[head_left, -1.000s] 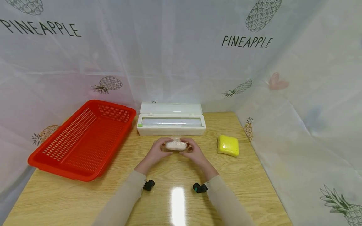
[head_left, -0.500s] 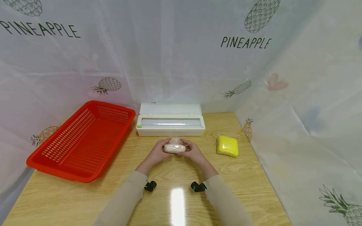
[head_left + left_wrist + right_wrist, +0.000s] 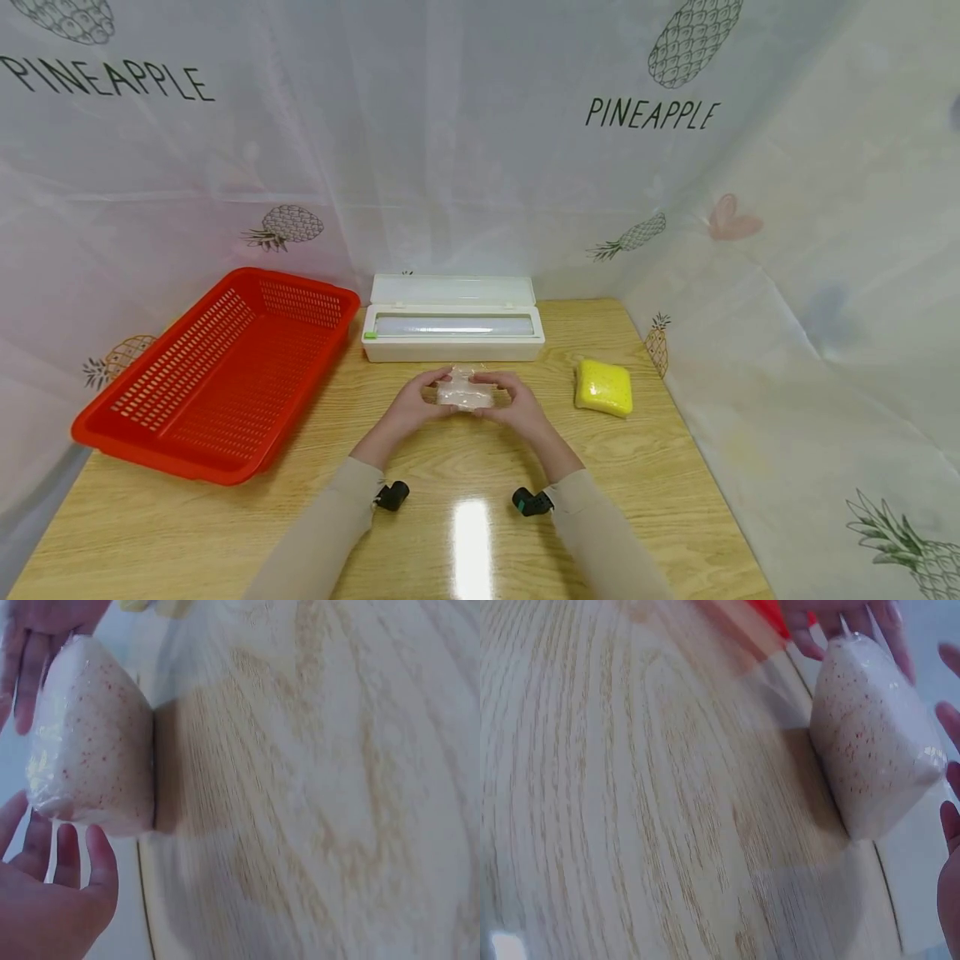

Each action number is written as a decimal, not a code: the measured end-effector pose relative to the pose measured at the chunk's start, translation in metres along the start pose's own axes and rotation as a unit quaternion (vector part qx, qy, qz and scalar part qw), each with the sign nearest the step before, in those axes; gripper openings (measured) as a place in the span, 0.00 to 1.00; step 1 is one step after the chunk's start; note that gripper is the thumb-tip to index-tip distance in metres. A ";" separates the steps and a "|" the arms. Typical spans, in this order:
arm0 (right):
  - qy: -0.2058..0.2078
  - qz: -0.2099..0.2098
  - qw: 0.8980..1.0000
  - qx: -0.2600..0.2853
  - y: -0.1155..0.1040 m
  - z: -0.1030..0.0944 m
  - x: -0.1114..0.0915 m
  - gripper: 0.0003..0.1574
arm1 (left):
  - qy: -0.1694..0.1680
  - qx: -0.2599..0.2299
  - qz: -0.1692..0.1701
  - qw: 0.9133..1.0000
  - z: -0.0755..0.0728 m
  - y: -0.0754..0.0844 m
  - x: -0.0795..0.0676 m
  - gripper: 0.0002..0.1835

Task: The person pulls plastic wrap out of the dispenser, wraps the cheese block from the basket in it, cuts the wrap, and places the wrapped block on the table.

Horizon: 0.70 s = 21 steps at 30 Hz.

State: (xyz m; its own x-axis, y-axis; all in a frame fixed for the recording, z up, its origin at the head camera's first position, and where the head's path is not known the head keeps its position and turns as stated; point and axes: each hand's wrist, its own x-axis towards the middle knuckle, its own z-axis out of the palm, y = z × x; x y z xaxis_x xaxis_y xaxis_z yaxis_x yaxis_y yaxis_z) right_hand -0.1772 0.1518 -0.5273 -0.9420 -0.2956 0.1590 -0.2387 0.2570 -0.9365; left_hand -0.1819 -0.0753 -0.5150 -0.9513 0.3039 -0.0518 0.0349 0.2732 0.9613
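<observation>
A whitish block with red speckles [image 3: 465, 395], wrapped in clear film, is between my two hands at the middle of the table. In the head view my left hand [image 3: 410, 406] holds its left end, thumb in front and fingers behind. Around the right end, my right hand [image 3: 517, 408] holds it the same way. Loose film [image 3: 462, 374] lies at the block's far side, between the fingertips. The speckled side of the wrapped block [image 3: 105, 742] faces the left wrist view. In the right wrist view, film strands run from the block [image 3: 862, 735] to the left fingers.
Behind the hands stands a white cling film dispenser [image 3: 453, 348] with its lid raised. A red plastic basket [image 3: 206, 375] is on the left. A yellow wrapped block [image 3: 604, 387] lies on the right. Printed curtains [image 3: 480, 167] border the wooden table [image 3: 420, 533].
The block has been tipped between the hands, so its white front face shows less and more film shows on top. The fingers have shifted over its ends.
</observation>
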 end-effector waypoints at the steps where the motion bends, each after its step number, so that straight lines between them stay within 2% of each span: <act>1: -0.017 -0.004 1.000 -0.013 0.000 0.000 0.001 0.35 | -0.007 0.009 0.004 1.000 -0.001 0.000 0.000 0.39; 5: -0.075 0.019 0.996 -0.045 -0.006 0.000 0.001 0.40 | -0.037 0.086 0.014 0.996 -0.003 -0.002 0.001 0.41; 8: -0.090 0.038 0.994 -0.051 -0.004 0.001 0.001 0.44 | -0.064 0.153 0.031 0.986 -0.005 -0.007 0.003 0.43; 10: -0.093 0.041 0.993 -0.055 -0.001 0.001 0.001 0.46 | -0.080 0.180 0.049 0.979 -0.005 -0.010 0.005 0.44; 14: -0.087 0.038 0.993 -0.075 0.009 0.004 0.004 0.47 | -0.086 0.208 0.063 0.972 -0.005 -0.015 0.009 0.44; 21: -0.080 0.036 0.992 -0.088 0.019 0.006 0.012 0.42 | -0.068 0.213 0.076 0.972 -0.005 -0.022 0.019 0.35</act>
State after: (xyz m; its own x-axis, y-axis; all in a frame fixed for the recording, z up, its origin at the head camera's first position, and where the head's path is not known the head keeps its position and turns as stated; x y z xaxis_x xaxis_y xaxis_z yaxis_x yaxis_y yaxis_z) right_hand -0.1918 0.1477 -0.5452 -0.9119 -0.4095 0.0281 -0.2223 0.4353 -0.8724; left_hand -0.2026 -0.0799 -0.5361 -0.8766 0.4809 0.0188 0.3234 0.5596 0.7630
